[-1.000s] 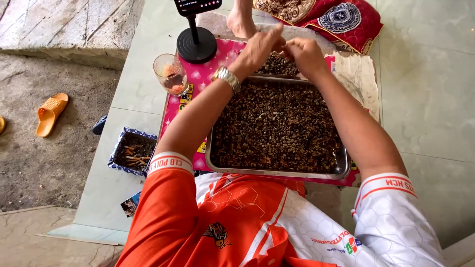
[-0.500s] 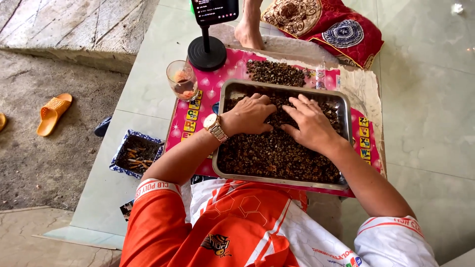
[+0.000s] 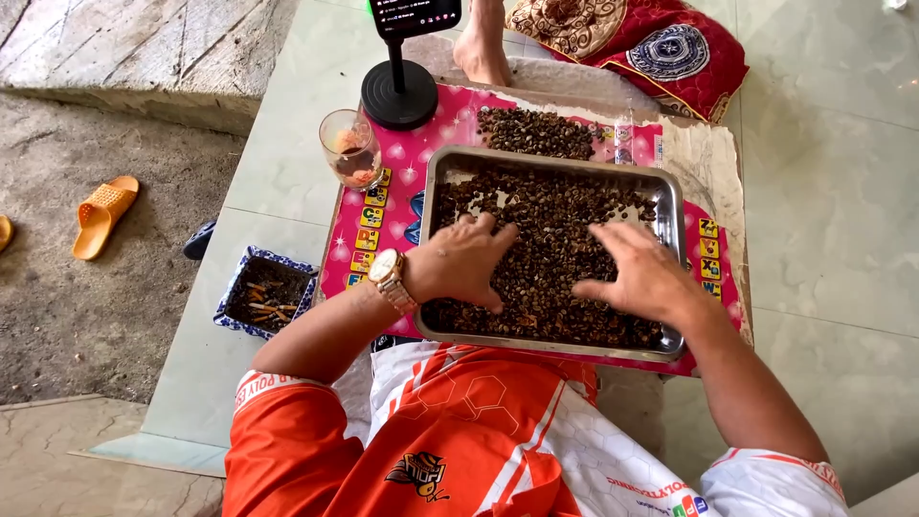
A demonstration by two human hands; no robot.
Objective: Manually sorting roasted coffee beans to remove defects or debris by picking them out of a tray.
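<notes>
Head view: my left hand (image 3: 462, 260) and right hand (image 3: 639, 274) lie spread flat, gripping nothing, on dark seeds (image 3: 546, 239) in the metal tray (image 3: 440, 168) on the pink mat (image 3: 421, 144); glass (image 3: 350, 148) and phone stand (image 3: 399, 91) crowd the mat's far left corner.

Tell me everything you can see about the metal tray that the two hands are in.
The metal tray is rectangular, shallow and silver-grey, with rounded corners and a raised rim. It lies flat on a pink printed mat, just in front of the person. Small dark brown shell-like pieces nearly fill it; bare metal shows near the far left corner. The left hand and right hand rest spread on the pieces.
</notes>
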